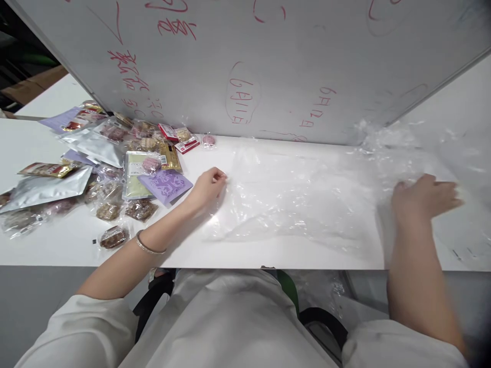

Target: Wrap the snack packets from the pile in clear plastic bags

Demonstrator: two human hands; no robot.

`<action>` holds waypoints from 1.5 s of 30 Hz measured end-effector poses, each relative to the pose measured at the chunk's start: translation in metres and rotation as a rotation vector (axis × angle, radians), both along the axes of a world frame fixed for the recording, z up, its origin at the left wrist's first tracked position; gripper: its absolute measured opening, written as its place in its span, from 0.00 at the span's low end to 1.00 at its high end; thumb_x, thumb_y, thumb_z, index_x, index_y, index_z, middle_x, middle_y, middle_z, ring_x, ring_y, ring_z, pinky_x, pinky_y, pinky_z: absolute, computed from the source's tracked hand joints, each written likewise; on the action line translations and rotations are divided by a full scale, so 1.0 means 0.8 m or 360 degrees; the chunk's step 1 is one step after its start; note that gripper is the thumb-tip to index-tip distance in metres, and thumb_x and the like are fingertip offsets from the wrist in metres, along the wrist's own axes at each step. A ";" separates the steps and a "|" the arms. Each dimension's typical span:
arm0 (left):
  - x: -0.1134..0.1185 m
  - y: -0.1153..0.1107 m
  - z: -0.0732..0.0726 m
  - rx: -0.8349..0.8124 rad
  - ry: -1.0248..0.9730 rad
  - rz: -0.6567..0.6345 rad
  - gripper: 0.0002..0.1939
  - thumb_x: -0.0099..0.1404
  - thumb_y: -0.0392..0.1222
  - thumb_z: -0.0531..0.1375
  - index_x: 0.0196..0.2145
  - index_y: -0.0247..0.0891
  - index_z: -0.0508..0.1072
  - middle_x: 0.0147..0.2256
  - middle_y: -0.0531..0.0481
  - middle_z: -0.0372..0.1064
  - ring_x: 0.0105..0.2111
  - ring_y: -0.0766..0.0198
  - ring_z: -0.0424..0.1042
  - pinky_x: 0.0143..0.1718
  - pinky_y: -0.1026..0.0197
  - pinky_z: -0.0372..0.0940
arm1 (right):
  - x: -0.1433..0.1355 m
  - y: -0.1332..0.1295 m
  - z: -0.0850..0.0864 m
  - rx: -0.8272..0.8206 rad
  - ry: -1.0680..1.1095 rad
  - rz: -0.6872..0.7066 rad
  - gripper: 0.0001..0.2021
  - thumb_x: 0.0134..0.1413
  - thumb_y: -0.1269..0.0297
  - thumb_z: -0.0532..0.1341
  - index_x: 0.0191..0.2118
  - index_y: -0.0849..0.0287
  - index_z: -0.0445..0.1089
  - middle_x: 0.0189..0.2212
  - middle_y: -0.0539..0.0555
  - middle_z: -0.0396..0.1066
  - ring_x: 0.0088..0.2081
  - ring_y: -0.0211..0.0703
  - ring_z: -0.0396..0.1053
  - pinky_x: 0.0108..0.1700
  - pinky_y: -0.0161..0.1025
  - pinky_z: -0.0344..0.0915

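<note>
A sheet of clear plastic film (291, 199) lies wrinkled across the white table in front of me. My left hand (210, 186) pinches its left edge, thumb and fingers pressed together. Over the right part of the film is my right hand (427, 197), blurred by motion, with several fingers stretched out to the right and apart from the thumb. Whether it touches the film is hard to tell. More crumpled film (383, 140) extends behind and beyond my right hand.
A pile of wrapped snacks, silver pouches (49, 189) and purple packets (166, 185) covers the table's left side. One wrapped brown snack (113, 237) lies near the front edge. A whiteboard (284, 66) with red writing stands along the back.
</note>
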State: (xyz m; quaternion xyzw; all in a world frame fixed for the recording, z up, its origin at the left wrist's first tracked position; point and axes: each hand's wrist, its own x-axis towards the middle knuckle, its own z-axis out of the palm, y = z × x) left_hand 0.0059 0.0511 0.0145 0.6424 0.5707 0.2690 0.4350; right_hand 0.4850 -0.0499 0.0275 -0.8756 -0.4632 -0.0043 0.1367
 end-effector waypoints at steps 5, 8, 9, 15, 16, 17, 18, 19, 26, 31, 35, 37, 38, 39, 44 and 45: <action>-0.012 0.002 0.021 0.0786 0.0951 -0.0067 0.20 0.69 0.36 0.53 0.57 0.31 0.65 0.58 0.30 0.62 0.58 0.40 0.64 0.56 0.39 0.61 | -0.031 0.003 0.033 0.0206 -0.0259 -0.0532 0.47 0.48 0.27 0.53 0.71 0.40 0.41 0.71 0.63 0.37 0.70 0.80 0.28 0.64 0.78 0.26; 0.003 -0.010 0.013 0.1106 0.1014 -0.0564 0.23 0.73 0.39 0.50 0.64 0.35 0.59 0.67 0.37 0.50 0.70 0.45 0.43 0.67 0.38 0.45 | -0.139 0.013 0.032 0.0376 -0.0228 0.0350 0.33 0.65 0.40 0.42 0.70 0.45 0.47 0.71 0.58 0.44 0.72 0.68 0.33 0.67 0.73 0.36; 0.008 -0.013 0.008 0.1108 0.0997 -0.0792 0.24 0.74 0.42 0.49 0.65 0.38 0.58 0.69 0.40 0.48 0.71 0.48 0.39 0.69 0.39 0.41 | -0.178 0.018 0.026 0.0330 -0.0103 0.0671 0.32 0.67 0.42 0.41 0.71 0.49 0.47 0.70 0.59 0.47 0.72 0.65 0.38 0.68 0.71 0.40; 0.008 -0.019 -0.026 0.0694 0.1177 -0.0881 0.34 0.73 0.58 0.48 0.71 0.43 0.49 0.72 0.41 0.38 0.71 0.36 0.32 0.66 0.28 0.33 | -0.300 0.036 -0.032 -0.0209 0.0160 0.2020 0.38 0.64 0.39 0.51 0.73 0.48 0.42 0.73 0.57 0.35 0.73 0.59 0.30 0.69 0.68 0.34; 0.006 -0.018 -0.027 0.0663 0.1218 -0.0788 0.35 0.73 0.59 0.47 0.71 0.43 0.48 0.72 0.40 0.36 0.70 0.34 0.31 0.65 0.27 0.33 | -0.301 0.035 -0.036 -0.0231 0.0152 0.2110 0.39 0.63 0.39 0.52 0.73 0.48 0.42 0.73 0.56 0.33 0.73 0.59 0.28 0.69 0.67 0.34; 0.005 -0.017 -0.027 0.0637 0.1254 -0.0716 0.36 0.73 0.60 0.47 0.71 0.41 0.47 0.72 0.39 0.35 0.70 0.33 0.31 0.65 0.26 0.33 | -0.298 0.034 -0.039 -0.0254 0.0142 0.2166 0.39 0.62 0.38 0.52 0.73 0.48 0.42 0.73 0.56 0.32 0.73 0.59 0.28 0.70 0.67 0.34; 0.004 -0.016 -0.026 0.0616 0.1283 -0.0671 0.37 0.72 0.61 0.47 0.71 0.40 0.47 0.72 0.37 0.35 0.70 0.32 0.31 0.65 0.26 0.34 | -0.294 0.032 -0.039 -0.0282 0.0134 0.2200 0.40 0.62 0.38 0.53 0.73 0.48 0.43 0.73 0.56 0.32 0.73 0.59 0.28 0.70 0.67 0.33; 0.004 -0.015 -0.022 0.0604 0.1302 -0.0649 0.38 0.72 0.61 0.48 0.71 0.39 0.47 0.72 0.37 0.35 0.70 0.32 0.31 0.64 0.26 0.35 | -0.289 0.030 -0.037 -0.0319 0.0134 0.2220 0.40 0.61 0.37 0.54 0.73 0.48 0.43 0.73 0.55 0.31 0.73 0.59 0.28 0.70 0.66 0.33; -0.025 0.012 0.024 0.0836 0.1248 -0.0227 0.22 0.73 0.44 0.48 0.57 0.30 0.70 0.60 0.29 0.62 0.62 0.34 0.58 0.61 0.32 0.53 | -0.274 0.035 -0.015 -0.0475 0.0334 0.2156 0.37 0.56 0.36 0.58 0.68 0.42 0.56 0.72 0.52 0.44 0.72 0.60 0.39 0.69 0.65 0.42; -0.070 0.043 0.023 0.0844 0.1666 0.0247 0.24 0.67 0.29 0.45 0.56 0.21 0.67 0.54 0.20 0.65 0.56 0.29 0.65 0.49 0.32 0.63 | -0.287 0.046 -0.013 -0.0233 0.0405 0.2020 0.22 0.64 0.44 0.55 0.56 0.47 0.71 0.62 0.56 0.64 0.64 0.57 0.59 0.63 0.62 0.56; -0.074 0.042 0.032 0.0746 0.1762 0.0329 0.24 0.64 0.25 0.42 0.51 0.22 0.71 0.45 0.24 0.72 0.41 0.41 0.76 0.37 0.45 0.70 | -0.291 0.048 -0.030 0.0062 0.0299 0.2052 0.20 0.67 0.51 0.53 0.60 0.49 0.66 0.59 0.56 0.67 0.62 0.53 0.63 0.64 0.61 0.56; -0.068 0.027 0.048 0.0834 0.1732 0.0400 0.23 0.64 0.25 0.43 0.50 0.24 0.71 0.42 0.27 0.74 0.38 0.46 0.77 0.34 0.49 0.71 | -0.291 0.049 -0.034 0.0364 0.0149 0.2040 0.23 0.68 0.55 0.54 0.65 0.50 0.59 0.59 0.57 0.67 0.62 0.53 0.63 0.66 0.63 0.53; -0.063 0.017 0.057 0.0922 0.1690 0.0402 0.23 0.66 0.26 0.43 0.52 0.24 0.70 0.42 0.28 0.75 0.37 0.47 0.78 0.35 0.50 0.72 | -0.290 0.050 -0.033 0.0547 0.0059 0.1992 0.27 0.67 0.57 0.55 0.68 0.50 0.53 0.59 0.58 0.67 0.63 0.53 0.63 0.66 0.63 0.52; -0.058 0.006 0.064 0.1053 0.1613 0.0364 0.23 0.68 0.27 0.44 0.55 0.26 0.69 0.44 0.29 0.75 0.38 0.50 0.78 0.36 0.51 0.72 | -0.290 0.051 -0.031 0.0728 -0.0031 0.1918 0.31 0.66 0.58 0.57 0.70 0.50 0.46 0.61 0.59 0.65 0.63 0.54 0.61 0.67 0.64 0.52; -0.023 -0.040 0.063 0.1653 0.0870 -0.0837 0.24 0.73 0.29 0.44 0.63 0.39 0.63 0.52 0.40 0.74 0.48 0.61 0.76 0.44 0.60 0.73 | -0.285 0.047 -0.015 0.1001 -0.0369 0.1883 0.42 0.65 0.59 0.59 0.73 0.45 0.30 0.64 0.57 0.61 0.65 0.56 0.59 0.64 0.62 0.57; -0.016 -0.044 0.058 0.1666 0.0764 -0.1091 0.22 0.74 0.31 0.45 0.61 0.39 0.65 0.50 0.41 0.75 0.48 0.61 0.76 0.44 0.60 0.73 | -0.285 0.045 -0.014 0.0939 -0.0407 0.1993 0.40 0.66 0.63 0.58 0.73 0.44 0.31 0.63 0.56 0.64 0.62 0.53 0.63 0.61 0.57 0.62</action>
